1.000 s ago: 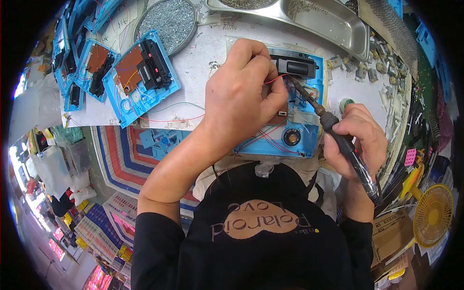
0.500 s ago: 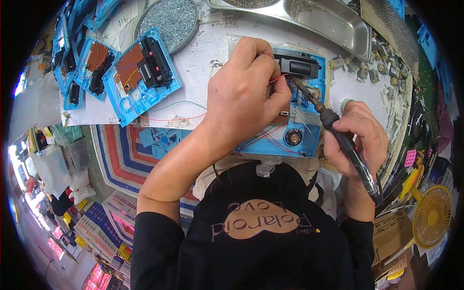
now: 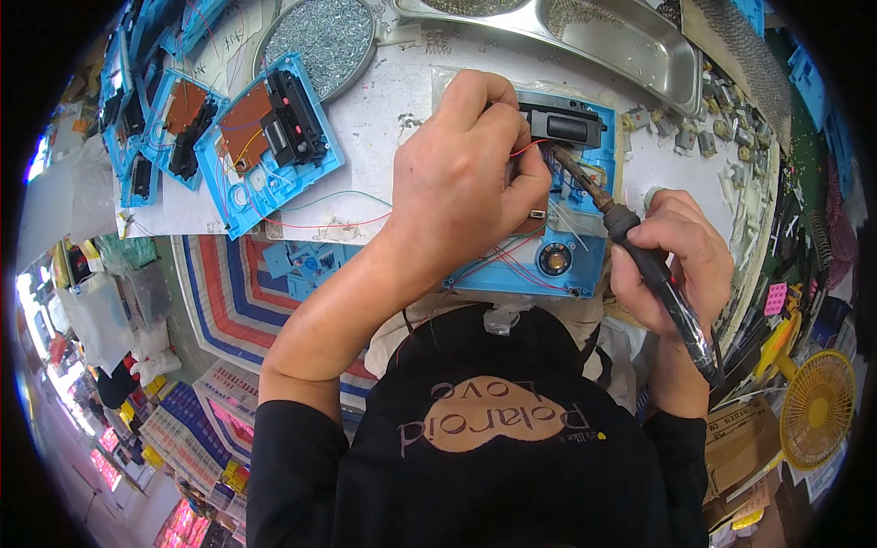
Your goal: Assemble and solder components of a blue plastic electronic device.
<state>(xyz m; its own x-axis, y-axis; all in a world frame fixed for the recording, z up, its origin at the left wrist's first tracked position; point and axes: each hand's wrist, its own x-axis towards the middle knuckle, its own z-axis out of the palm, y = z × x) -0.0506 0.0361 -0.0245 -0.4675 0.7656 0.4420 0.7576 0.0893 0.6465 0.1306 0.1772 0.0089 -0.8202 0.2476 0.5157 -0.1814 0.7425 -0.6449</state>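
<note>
A blue plastic housing (image 3: 585, 265) lies in front of me, holding a black part (image 3: 565, 127) at its far end and a round speaker-like part (image 3: 555, 259) at its near end. My right hand (image 3: 681, 260) grips a soldering iron (image 3: 637, 239) by its black handle. The iron's tip points up and left, down beside the black part. My left hand (image 3: 470, 173) reaches over the housing's left side, with thumb and fingers pinched on a thin red wire (image 3: 527, 147). That wire's end comes close to the iron's tip; whether they touch is hard to make out.
More blue housings (image 3: 268, 146) with brown boards and wires stand at the left. Behind are a round tray (image 3: 315, 46) of small metal pieces and a steel tray (image 3: 630, 46). Small metal parts (image 3: 705, 143) lie scattered on the right. A yellow fan (image 3: 818, 409) is at lower right.
Almost nothing differs. Both hands, the soldering iron and the housing keep nearly the same places.
</note>
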